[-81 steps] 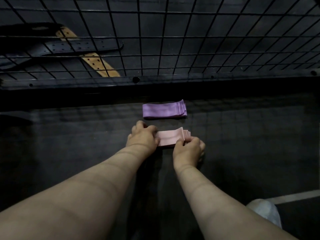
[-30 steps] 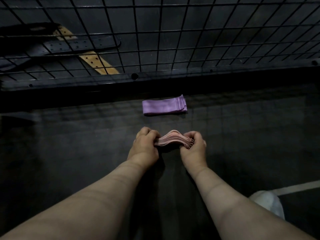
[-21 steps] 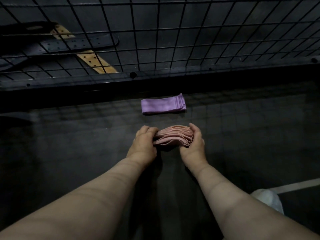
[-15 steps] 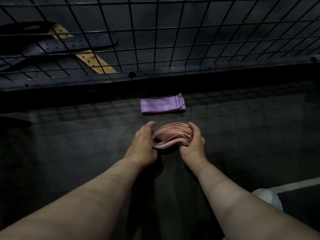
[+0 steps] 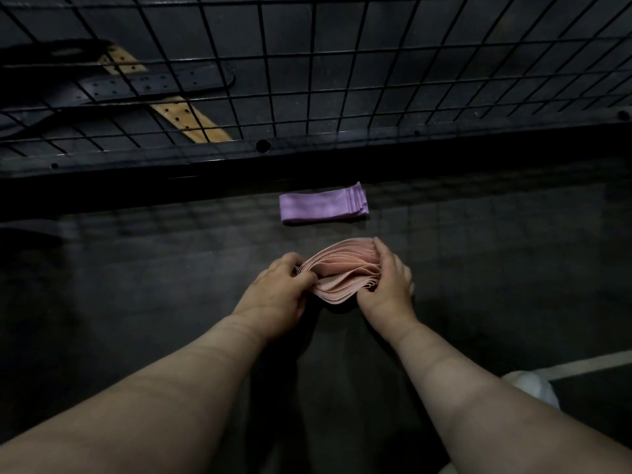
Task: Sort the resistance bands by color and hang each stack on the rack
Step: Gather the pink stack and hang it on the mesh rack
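A stack of several pink resistance bands [image 5: 342,273] bulges upward between my hands, just above the dark floor. My left hand [image 5: 278,292] grips its left end with curled fingers and thumb. My right hand [image 5: 388,285] holds the right end, fingers wrapped over the top edge. A flat stack of purple bands [image 5: 323,206] lies on the floor just beyond, untouched. Behind it stands the black wire grid rack [image 5: 342,80].
Behind the grid at the upper left lie a black perforated belt [image 5: 150,85] and a tan perforated strap [image 5: 184,121]. A white line [image 5: 581,366] and a pale object [image 5: 530,388] sit at the lower right. Dark floor stretches to both sides.
The pink stack, first flat on the floor, has been lifted and squeezed from both ends so its bands fan open. My left thumb has now pressed into the left end.
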{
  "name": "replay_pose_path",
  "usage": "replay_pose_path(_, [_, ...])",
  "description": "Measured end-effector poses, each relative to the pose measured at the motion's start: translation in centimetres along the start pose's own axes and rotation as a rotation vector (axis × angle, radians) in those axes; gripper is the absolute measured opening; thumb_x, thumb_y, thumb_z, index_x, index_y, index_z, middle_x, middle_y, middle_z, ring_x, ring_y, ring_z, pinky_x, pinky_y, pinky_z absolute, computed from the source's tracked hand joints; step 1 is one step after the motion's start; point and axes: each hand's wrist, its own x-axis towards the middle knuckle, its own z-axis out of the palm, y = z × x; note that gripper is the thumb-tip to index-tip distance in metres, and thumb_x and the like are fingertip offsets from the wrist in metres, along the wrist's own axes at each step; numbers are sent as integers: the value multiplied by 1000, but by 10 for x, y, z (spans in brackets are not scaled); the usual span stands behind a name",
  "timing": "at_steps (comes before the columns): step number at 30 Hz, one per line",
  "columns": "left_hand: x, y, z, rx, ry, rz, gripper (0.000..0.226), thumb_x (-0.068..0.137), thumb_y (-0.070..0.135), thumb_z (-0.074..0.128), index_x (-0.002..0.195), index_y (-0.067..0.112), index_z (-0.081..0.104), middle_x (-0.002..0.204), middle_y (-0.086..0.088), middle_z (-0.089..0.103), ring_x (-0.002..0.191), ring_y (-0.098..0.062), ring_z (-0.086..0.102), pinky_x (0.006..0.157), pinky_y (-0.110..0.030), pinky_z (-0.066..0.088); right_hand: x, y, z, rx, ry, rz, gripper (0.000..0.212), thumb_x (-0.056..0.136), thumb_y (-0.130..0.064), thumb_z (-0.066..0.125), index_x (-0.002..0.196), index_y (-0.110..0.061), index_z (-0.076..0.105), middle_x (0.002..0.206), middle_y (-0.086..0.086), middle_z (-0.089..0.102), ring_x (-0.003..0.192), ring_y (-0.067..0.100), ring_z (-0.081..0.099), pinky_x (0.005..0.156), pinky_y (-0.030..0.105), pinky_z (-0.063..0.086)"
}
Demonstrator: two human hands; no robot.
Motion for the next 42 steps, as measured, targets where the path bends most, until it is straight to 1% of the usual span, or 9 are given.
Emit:
replay_pose_path(5, [5,2,-5,47,-27,-3,31,91,35,63,122,30,60,133,0,45,115,-26,50,94,-35,45,-10,4,2,-426,68,-249,101,73,-9,66,158,-37,18,164,-2,15,148,23,17,119,43,17])
replay_pose_path(13, [15,7,-18,-13,-112,-96,23,98,31,48,116,30,62,129,2,45,118,-27,47,95,-30,35,-10,-17,-3,-555,-42,-175,106,76,-14,63,160,-31,0,167,1,-14,153,25,-7,120,45,5])
replay_pose_path(17, [14,25,-32,209,-183,-20,44,96,38,53,140,31,50,151,-5,27,138,-29,32,111,-37,28,-29,-34,-7,-529,-183,-572,85,74,-32,65,150,-24,28,155,4,21,145,28,17,117,49,9])
replay_pose_path(24, [2,64,-82,327,-308,-9,52,91,36,65,141,37,50,159,-6,11,147,-30,10,117,-53,19,-44,-68,-39,-585,-226,-551,56,88,-45,63,139,-25,48,138,3,42,133,26,32,108,42,13])
replay_pose_path(30, [-40,87,-164,271,-273,23,32,86,48,71,116,35,68,143,3,31,137,-24,24,109,-38,26,-66,-123,-118,-487,-388,-642,35,82,-64,68,98,-33,68,120,-13,50,125,14,42,96,33,24])
replay_pose_path(33, [-70,105,-217,167,-290,1,28,86,41,73,112,30,71,135,4,39,128,-20,37,108,-31,36,-102,-167,-155,-442,-459,-656,33,83,-67,65,83,-34,62,95,-17,60,110,16,51,95,35,36])
replay_pose_path(37, [-116,139,-295,-142,-344,-24,9,78,22,78,87,22,74,123,-8,64,112,-23,62,103,-42,49,-164,-222,-205,-142,-597,-677,34,76,-52,75,80,-22,60,76,-4,61,74,11,58,67,31,46])
replay_pose_path(40, [-162,160,-344,-391,-248,-29,28,67,18,77,92,7,75,95,-7,72,90,-19,66,94,-37,52,-209,-252,-244,90,-649,-645,44,62,-48,77,86,-12,66,73,1,64,69,15,60,63,30,46])
replay_pose_path(42, [-196,173,-369,-564,-178,13,25,67,18,73,86,2,72,80,-3,67,79,-14,61,79,-29,47,-236,-268,-267,191,-698,-652,28,71,-33,77,85,-11,67,74,3,64,69,15,59,64,28,44])
